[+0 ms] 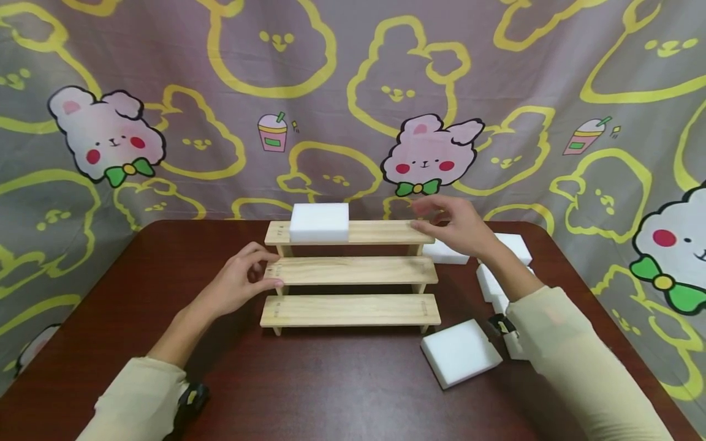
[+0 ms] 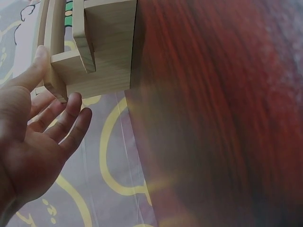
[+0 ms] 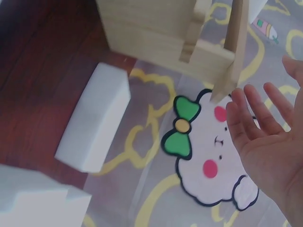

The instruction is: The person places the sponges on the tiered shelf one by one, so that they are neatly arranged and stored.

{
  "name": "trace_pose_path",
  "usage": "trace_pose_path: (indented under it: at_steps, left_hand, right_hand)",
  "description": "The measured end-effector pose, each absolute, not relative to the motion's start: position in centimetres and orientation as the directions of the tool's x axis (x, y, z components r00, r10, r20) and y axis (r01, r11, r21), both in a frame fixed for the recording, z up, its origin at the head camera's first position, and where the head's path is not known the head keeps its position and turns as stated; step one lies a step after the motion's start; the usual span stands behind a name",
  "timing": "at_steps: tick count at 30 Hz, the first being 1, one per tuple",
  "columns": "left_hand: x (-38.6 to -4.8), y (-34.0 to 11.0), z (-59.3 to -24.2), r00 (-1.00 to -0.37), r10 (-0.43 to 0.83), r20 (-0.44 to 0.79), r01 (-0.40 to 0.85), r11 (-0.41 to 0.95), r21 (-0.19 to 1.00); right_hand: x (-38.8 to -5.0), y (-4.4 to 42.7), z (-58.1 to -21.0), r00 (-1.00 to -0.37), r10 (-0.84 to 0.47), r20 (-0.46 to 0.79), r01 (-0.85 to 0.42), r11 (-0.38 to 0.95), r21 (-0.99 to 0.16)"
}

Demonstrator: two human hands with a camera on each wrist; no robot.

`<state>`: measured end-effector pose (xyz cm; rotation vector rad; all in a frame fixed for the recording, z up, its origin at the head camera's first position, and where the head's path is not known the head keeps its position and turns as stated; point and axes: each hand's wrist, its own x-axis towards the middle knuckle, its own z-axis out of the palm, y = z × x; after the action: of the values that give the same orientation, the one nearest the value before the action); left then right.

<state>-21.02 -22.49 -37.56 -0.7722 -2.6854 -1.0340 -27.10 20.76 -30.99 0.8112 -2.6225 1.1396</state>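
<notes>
Evidently, step at the rack: the 3-tier wooden rack point(image 1: 350, 271) seems to be getting steadied or squared up on the bench point(image 1: 331, 386), judging by the hold on its left end.
Placed block: 1 white block point(image 1: 320, 222) lies flat on the top tier point(image 1: 386, 231), left of its middle.
Loose blocks: a front white block point(image 1: 462, 352) lies on the bench just beside the rack's near right corner; a rear white block point(image 1: 445, 254) shows behind the right end, and others sit farther right, partly under the right forearm point(image 1: 510, 269).
Next move: probably calls for easing off without shifting the rack, then reaching to the right for another block.
Left hand point(image 1: 239, 278): pinches the left end of the middle tier point(image 1: 358, 271), thumb on the board's face, fingers behind, the outer ones loose.
Right hand point(image 1: 455, 226): grips nothing; relaxed, spread fingers hang by the top tier's right end, palm turned inward. Whether a fingertip touches wood, I cannot tell.
</notes>
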Motion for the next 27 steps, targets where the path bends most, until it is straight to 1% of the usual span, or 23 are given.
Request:
trace_pose_path:
  at_steps: [13,21,27]
  left_hand:
    - [-21.1,-22.5,-37.5,-0.853,0.411,0.322,0.521,0.630,0.576]
    - [-21.0,-22.5,-37.4,-0.856,0.407,0.318,0.515,0.635,0.576]
    - [-20.9,-22.4,-37.4,-0.859,0.403,0.316,0.511,0.639,0.575]
  right_hand:
    - [-27.3,24.2,-33.1,-0.901,-0.316,0.297,-0.433,0.646,-0.629]
    - [-27.3,25.7,-34.0,-0.925,-0.277,0.262,-0.381,0.694,-0.611]
    - [-27.6,26.6,-34.9,-0.936,-0.259,0.237,-0.350,0.738,-0.577]
